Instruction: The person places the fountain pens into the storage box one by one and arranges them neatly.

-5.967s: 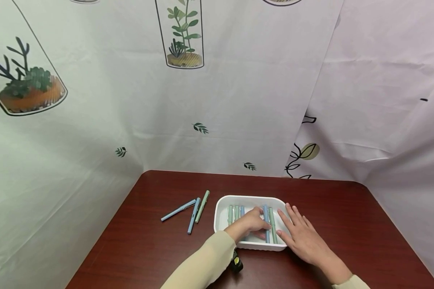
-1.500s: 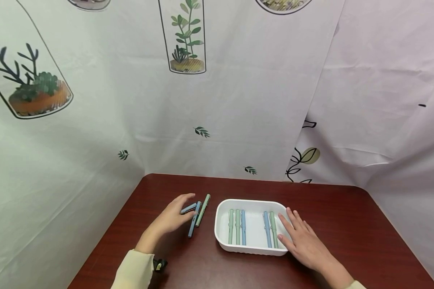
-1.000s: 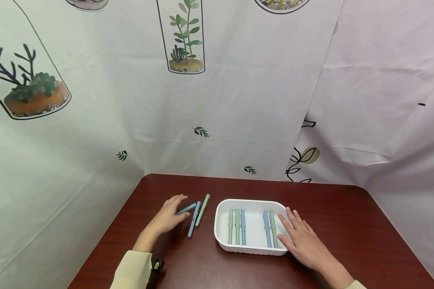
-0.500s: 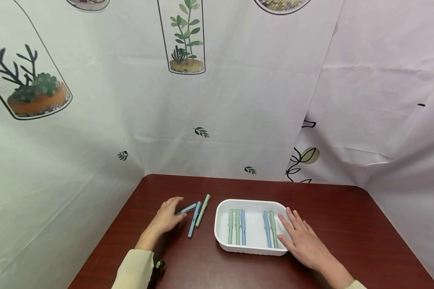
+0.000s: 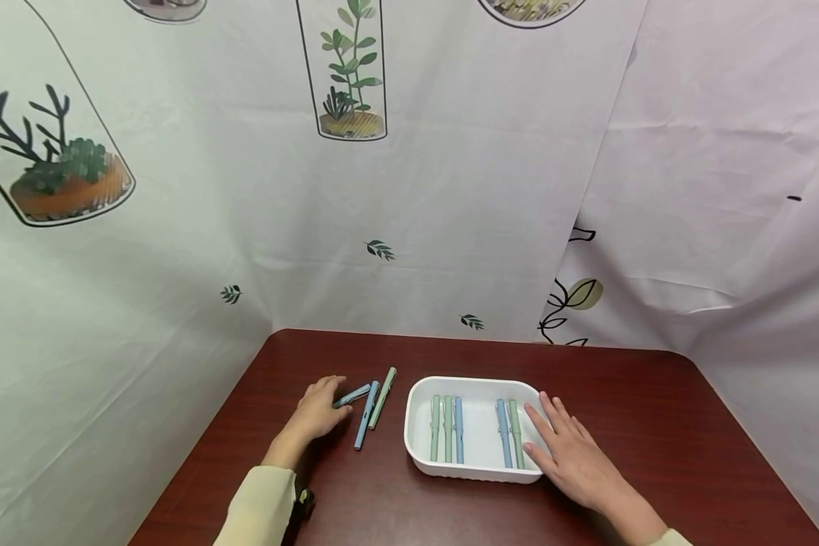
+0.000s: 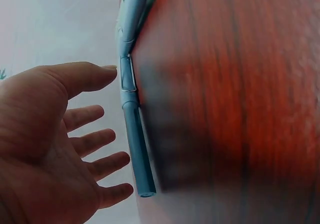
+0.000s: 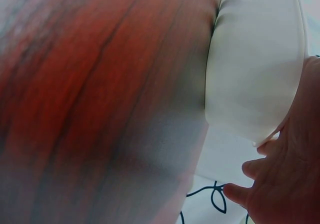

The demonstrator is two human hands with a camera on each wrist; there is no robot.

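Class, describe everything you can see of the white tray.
The tray is white and plastic-looking: a shallow rectangle with rounded corners, raised sides and a rim. It stands open side up on the table. Inside lie three green pens and two blue pens, with a gap in the row. The right hand rests against its right edge.

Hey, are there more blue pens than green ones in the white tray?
No, the tray holds three green pens and two blue pens.

Creased white sheets [image 5: 464, 205] printed with jarred plants [image 5: 350, 76] hang behind and beside a reddish-brown desk [image 5: 662, 425], a cloth-walled corner; the room beyond is hidden.
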